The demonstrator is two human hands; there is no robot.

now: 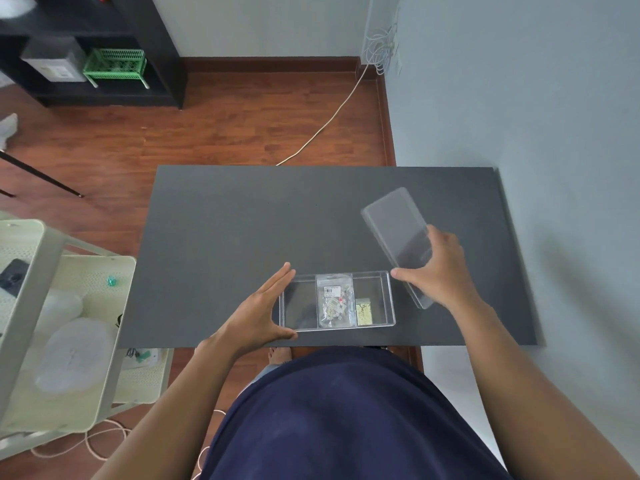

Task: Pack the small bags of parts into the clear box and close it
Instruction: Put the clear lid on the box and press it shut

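The clear box (389,299) lies without its lid near the front edge of the dark table (242,220). Inside it sit a clear bag of small parts with a white label (335,301) and, to its right, a small yellow bag (364,312). My left hand (263,306) rests flat against the box's left end, fingers straight. To the right of the box, my right hand (438,268) grips the clear lid (394,223), which is tilted and reaches toward the far right.
A pale green cart (86,271) with white bags stands left of the table. A grey wall runs along the right side. A black shelf with a green crate (116,65) stands far left, and a cable (325,123) crosses the wooden floor.
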